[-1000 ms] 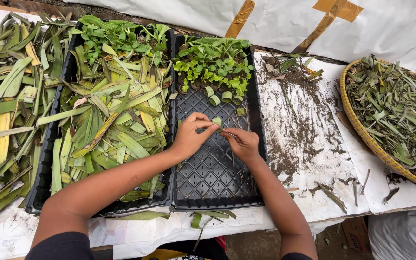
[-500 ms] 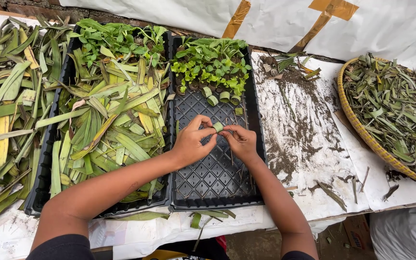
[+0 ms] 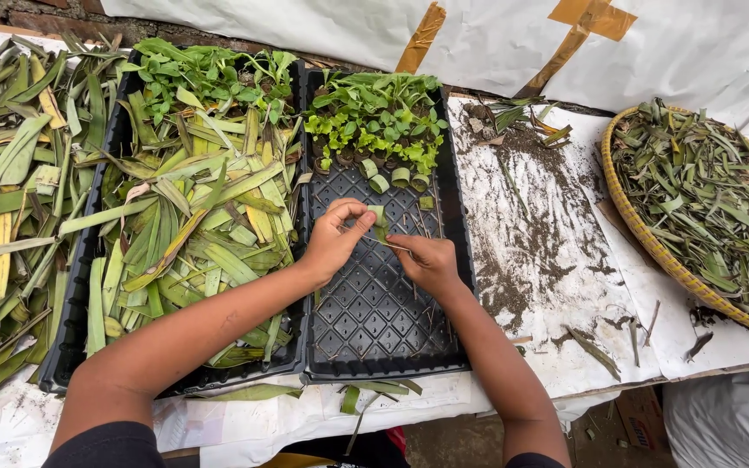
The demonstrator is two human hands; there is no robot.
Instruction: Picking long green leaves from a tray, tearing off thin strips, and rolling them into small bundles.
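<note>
My left hand [image 3: 336, 237] pinches a small rolled green leaf strip [image 3: 378, 218] between thumb and fingers. My right hand [image 3: 427, 260] grips a thin sliver of stick [image 3: 389, 244] whose tip touches the roll. Both hands hover over the bare grid of a black plastic tray [image 3: 373, 312]. At the tray's far end stand several leaf-roll cups [image 3: 389, 179] and small green seedlings [image 3: 377, 117].
A second black tray [image 3: 75, 325] on the left holds cut leaf strips [image 3: 192, 234] and seedlings. Loose long leaves [image 3: 2, 199] lie further left. Soil is scattered on white paper [image 3: 535, 234]. A woven basket [image 3: 643, 247] of dry leaves sits at right.
Both hands have risen slightly toward the tray's far end. The leaf strip is now curled into a roll between my left fingers, and the stick has come against it.
</note>
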